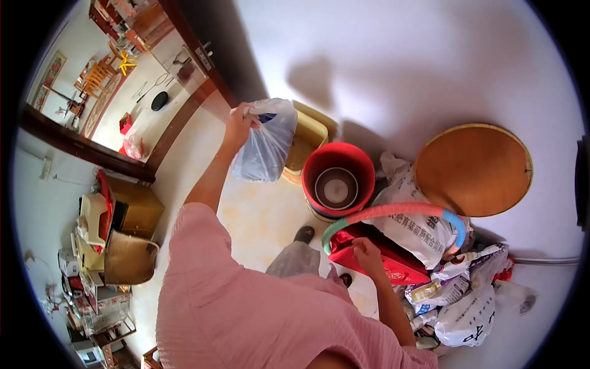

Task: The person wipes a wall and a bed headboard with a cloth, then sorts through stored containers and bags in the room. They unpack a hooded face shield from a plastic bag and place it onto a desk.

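My left hand (240, 126) is raised with its fingers closed round the top of a translucent plastic bag (264, 147), which hangs full below it. Behind the bag stands a tan rectangular bin (313, 129). A red bucket (339, 150) with a smaller round container inside is to its right. Lower right, my right hand (367, 253) is closed at the edge of a red bag (393, 264); whether it grips the bag is unclear. A red, green and blue hoop (393, 211) arches above that bag.
Against the wall lean a round wooden board (473, 169) and a white printed sack (415, 230). Crumpled plastic bags (470, 313) lie at the lower right. Boxes (135, 206) and a cardboard piece (130, 258) stand at left, below a brown door frame (157, 157).
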